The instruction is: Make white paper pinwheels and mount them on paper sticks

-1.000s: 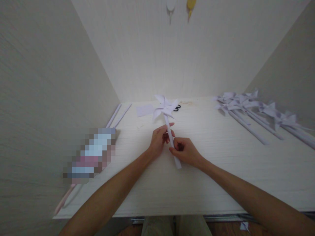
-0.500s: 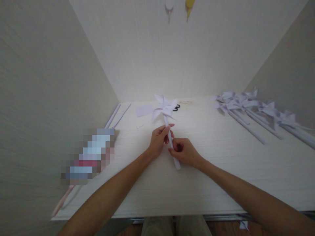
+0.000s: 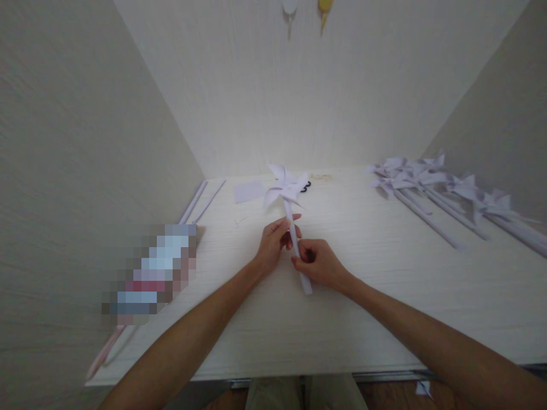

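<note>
White paper pinwheel (image 3: 285, 189): stick (image 3: 295, 244) pinched up high by left hand (image 3: 273, 240), lower by right hand (image 3: 318, 262). Two-point grip, probably for steadiness. Over mid-table (image 3: 256, 330); other pinwheels (image 3: 404, 182) lie off right, likely for elbow room.

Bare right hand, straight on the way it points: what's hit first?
Right hand first meets the white paper pinwheel's tubular stick, which it already touches; beyond, likely the bare left hand, though depth is unclear.

From here: one white pinwheel (image 3: 285, 188), blades curved with pointed tips, mounted atop a straight white stick (image 3: 293, 234). Held aslant, head away from the person, stick's foot nearest.
</note>
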{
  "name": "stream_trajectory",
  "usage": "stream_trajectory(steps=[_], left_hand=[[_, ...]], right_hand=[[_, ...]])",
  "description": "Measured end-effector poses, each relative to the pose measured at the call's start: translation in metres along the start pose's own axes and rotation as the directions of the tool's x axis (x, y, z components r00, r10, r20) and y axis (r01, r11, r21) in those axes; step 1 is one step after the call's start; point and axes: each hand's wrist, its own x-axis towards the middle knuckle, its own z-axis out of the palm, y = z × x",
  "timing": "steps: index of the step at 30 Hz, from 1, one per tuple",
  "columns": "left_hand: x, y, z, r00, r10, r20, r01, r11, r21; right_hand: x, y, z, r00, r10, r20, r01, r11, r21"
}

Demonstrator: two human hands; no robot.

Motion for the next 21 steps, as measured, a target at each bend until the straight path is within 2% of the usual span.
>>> stream_trajectory(steps=[7, 14, 21], left_hand=[[0.0003, 0.0007, 0.0004, 1.0, -0.004, 0.008, 0.005, 1.0, -0.026], [0.0001, -0.0004, 0.002, 0.999, 0.023, -0.044, -0.019, 0.995, 0.096], [-0.0005, 0.0005, 0.0008, 0.999, 0.006, -0.037, -0.004, 0.999, 0.051]], right_hand=[[0.0003, -0.0006, 0.0, 1.0, -0.002, 0.013, 0.002, 1.0, -0.002], [-0.0009, 0.0003, 0.0, 1.0, 0.002, 0.02, -0.002, 1.0, -0.01], [0.0006, 0.0003, 0.0009, 1.0, 0.018, 0.013, -0.018, 1.0, -0.006]])
